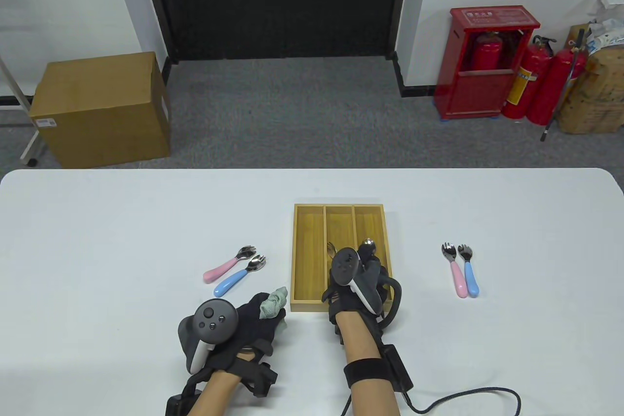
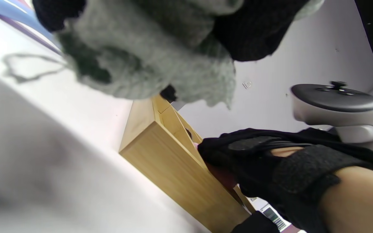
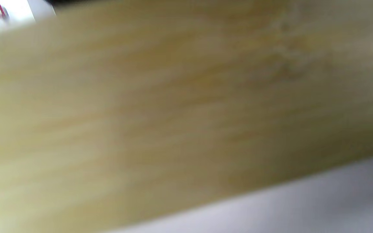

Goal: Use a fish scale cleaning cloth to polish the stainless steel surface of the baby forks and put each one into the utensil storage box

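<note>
My left hand [image 1: 263, 311] rests on the table left of the wooden utensil box [image 1: 308, 250] and grips a bunched grey cloth [image 1: 273, 303], which fills the top of the left wrist view [image 2: 160, 58]. My right hand [image 1: 363, 265] reaches into the box's right compartment, fingers curled over a baby fork whose steel head [image 1: 368, 243] sticks out beyond them. A pinkish handle shows under that hand [image 2: 220, 174] in the left wrist view. Another fork head [image 1: 331, 246] lies in the middle compartment. The right wrist view is only blurred box wood [image 3: 173, 113].
A pink fork [image 1: 226, 267] and a blue fork [image 1: 239, 277] lie left of the box. Another pink fork [image 1: 456, 272] and blue fork [image 1: 470, 272] lie to its right. A cable [image 1: 463, 396] trails from my right wrist along the front edge.
</note>
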Demonstrator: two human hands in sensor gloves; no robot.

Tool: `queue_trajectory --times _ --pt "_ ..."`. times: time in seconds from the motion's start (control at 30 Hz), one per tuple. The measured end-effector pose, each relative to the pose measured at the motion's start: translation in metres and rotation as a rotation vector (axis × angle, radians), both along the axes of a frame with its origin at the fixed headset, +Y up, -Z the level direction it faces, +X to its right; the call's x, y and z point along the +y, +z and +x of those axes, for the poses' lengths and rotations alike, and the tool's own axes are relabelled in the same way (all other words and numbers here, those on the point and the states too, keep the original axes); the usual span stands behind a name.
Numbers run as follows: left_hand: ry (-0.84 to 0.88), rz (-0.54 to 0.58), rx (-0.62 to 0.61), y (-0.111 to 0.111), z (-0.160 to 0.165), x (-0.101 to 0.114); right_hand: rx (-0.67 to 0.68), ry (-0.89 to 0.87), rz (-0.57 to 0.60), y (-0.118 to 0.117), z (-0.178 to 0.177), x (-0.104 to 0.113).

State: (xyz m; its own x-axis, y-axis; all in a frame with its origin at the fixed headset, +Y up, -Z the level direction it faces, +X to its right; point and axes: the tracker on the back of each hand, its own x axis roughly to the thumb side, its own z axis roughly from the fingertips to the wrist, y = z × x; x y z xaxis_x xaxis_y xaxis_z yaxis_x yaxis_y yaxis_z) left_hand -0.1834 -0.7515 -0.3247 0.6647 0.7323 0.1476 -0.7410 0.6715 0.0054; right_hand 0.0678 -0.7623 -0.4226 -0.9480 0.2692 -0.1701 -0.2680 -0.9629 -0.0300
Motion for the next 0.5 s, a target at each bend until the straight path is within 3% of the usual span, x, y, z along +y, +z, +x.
queue_trajectory --times 0.27,0.5 --pt "-0.025 0.009 -0.012 0.0 0.001 0.0 0.016 -0.055 -0.04 -0.006 0.01 -0.005" --pt "-0.041 0.007 -0.011 0.001 0.002 0.0 -0.008 -0.297 0.044 -0.002 0.056 0.025"
